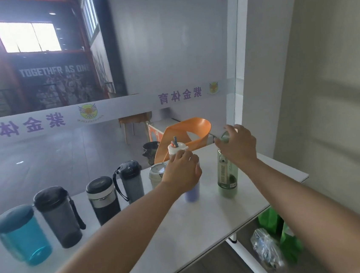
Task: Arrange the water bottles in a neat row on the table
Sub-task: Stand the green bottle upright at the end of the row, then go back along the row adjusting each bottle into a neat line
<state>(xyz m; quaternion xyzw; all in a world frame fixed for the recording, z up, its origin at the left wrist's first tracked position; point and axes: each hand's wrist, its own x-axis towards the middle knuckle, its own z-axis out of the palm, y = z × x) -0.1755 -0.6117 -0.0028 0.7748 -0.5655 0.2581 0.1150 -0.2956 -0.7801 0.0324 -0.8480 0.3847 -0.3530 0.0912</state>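
Behind the glass, "TOGETHER AS ONE" reads at the upper left of the frame, and purple characters "紫金体育" run along a frosted band [114, 113]. On the white surface [184, 231] stand a blue bottle [24, 237], three dark grey ones and a cream one in a row from lower left toward centre. The left hand [181, 171] is clamped on a lilac bottle [192, 191]; the right hand [239, 146] is clamped on a green bottle [227, 175] whose label is unreadable.
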